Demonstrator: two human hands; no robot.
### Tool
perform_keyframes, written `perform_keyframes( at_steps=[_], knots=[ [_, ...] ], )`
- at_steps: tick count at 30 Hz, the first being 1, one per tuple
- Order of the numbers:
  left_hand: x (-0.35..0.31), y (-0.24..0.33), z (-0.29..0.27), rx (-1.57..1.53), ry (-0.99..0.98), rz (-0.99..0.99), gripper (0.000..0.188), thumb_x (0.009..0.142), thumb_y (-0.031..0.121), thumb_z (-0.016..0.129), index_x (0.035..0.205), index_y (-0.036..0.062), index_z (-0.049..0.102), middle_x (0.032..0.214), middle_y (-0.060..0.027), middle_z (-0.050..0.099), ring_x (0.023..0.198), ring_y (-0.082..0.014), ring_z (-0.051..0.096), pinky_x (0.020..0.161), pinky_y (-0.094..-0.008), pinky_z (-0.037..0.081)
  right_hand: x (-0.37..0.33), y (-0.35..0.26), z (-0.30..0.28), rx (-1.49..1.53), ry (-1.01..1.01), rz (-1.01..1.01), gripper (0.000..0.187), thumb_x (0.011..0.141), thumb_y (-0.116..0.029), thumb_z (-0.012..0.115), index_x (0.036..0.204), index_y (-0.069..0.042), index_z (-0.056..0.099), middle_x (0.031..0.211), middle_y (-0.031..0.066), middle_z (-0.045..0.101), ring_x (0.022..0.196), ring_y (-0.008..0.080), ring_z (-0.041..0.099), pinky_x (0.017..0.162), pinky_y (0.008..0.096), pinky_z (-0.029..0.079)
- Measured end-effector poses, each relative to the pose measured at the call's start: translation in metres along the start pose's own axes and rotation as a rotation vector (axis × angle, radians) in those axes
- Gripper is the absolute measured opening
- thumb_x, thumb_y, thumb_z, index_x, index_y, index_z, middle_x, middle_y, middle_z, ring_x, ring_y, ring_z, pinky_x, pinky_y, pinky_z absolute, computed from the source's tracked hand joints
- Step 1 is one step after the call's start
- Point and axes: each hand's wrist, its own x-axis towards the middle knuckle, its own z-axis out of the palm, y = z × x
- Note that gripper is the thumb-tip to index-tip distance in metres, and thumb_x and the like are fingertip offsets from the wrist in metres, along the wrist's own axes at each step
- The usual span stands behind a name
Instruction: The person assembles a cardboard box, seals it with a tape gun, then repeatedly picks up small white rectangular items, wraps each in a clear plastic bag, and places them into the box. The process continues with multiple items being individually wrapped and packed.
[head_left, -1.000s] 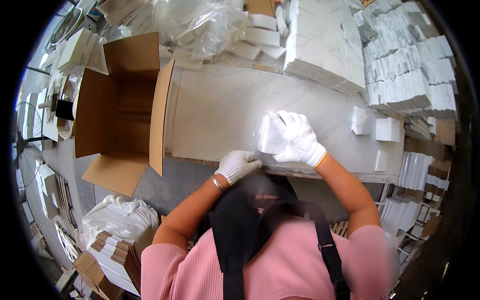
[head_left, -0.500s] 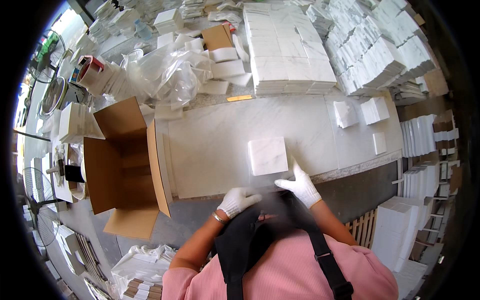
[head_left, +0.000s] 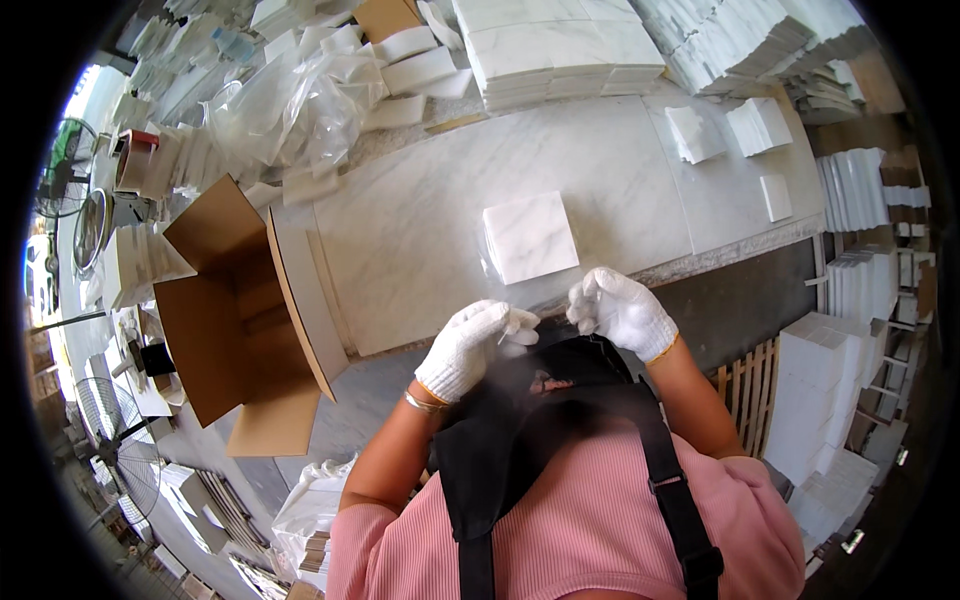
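Note:
A small stack of square white marble tiles (head_left: 531, 237) sits on the grey-white slab worktop (head_left: 400, 270), with clear film showing at its left side. Both my hands wear white knit gloves and hover over the table's near edge, in front of my black apron (head_left: 520, 410). My left hand (head_left: 475, 350) is to the near left of the stack, its fingers curled and pressed together. Just off the stack's near right corner, my right hand (head_left: 628, 312) has its fingers bent in against the thumb. Whatever either hand may pinch is too small or hidden to make out.
An open cardboard box (head_left: 245, 320) stands at the left, flaps spread. Crumpled clear plastic (head_left: 300, 110) and foam sheets (head_left: 420, 70) lie at the back left. Stacked marble tiles (head_left: 560, 60) fill the back. Small tile pieces (head_left: 757, 127) rest at the right end.
My hands have risen from the apron, and their fingers have curled in. My view has tilted, so the table and box appear shifted. The tile stack stays on the slab.

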Motion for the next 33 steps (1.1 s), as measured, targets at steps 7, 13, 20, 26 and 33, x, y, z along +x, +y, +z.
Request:
perform_keyframes(
  at_steps=[7,13,20,26,33],
  knots=[
    [0.032,0.027,0.016,0.157,0.15,0.317,0.057,0.101,0.031,0.063,0.149,0.0035,0.05,0.15,-0.015,0.053,0.123,-0.0276,0.061,0.099,-0.039,0.05,0.028,-0.03,0.049,0.067,0.08,-0.23,0.045,0.105,-0.027,0.058,0.145,-0.007,0.053,0.147,0.0155,0.054,0.132,0.0303,0.056,0.101,0.0422,0.054],
    [0.037,0.023,0.022,1.525,0.347,0.832,0.051,0.088,0.029,0.078,0.134,0.0111,0.066,0.147,-0.0167,0.058,0.125,-0.0355,0.061,0.104,-0.0427,0.05,0.031,-0.027,0.074,-0.792,0.284,-0.443,0.048,0.1,-0.025,0.066,0.143,-0.006,0.057,0.147,0.0139,0.055,0.134,0.03,0.055,0.107,0.0392,0.049],
    [0.095,0.037,0.004,1.596,0.454,0.694,0.06,0.091,0.042,0.073,0.14,0.011,0.061,0.143,-0.0167,0.059,0.119,-0.0369,0.064,0.098,-0.0427,0.052,0.085,-0.042,0.034,-1.81,0.439,-0.824,0.07,0.086,-0.037,0.078,0.145,-0.009,0.054,0.148,0.0188,0.055,0.128,0.0417,0.057,0.108,0.0465,0.047],
    [0.096,0.067,-0.015,1.12,0.308,0.09,0.069,0.092,0.053,0.07,0.14,0.0043,0.059,0.103,-0.0185,0.073,0.098,-0.0243,0.072,0.086,-0.0358,0.055,0.123,-0.065,0.004,-1.621,0.113,-0.285,0.098,0.077,-0.069,0.075,0.148,-0.006,0.053,0.15,0.0205,0.054,0.138,0.0392,0.05,0.117,0.0439,0.039],
    [0.102,0.078,-0.01,1.007,0.219,0.002,0.061,0.094,0.044,0.074,0.137,0.0036,0.06,0.102,-0.0072,0.071,0.085,-0.0128,0.065,0.073,-0.0302,0.055,0.111,-0.051,0.009,-1.607,0.221,-0.388,0.093,0.077,-0.071,0.072,0.142,-0.005,0.059,0.139,0.0206,0.062,0.131,0.0368,0.056,0.112,0.0443,0.042]
  ],
)
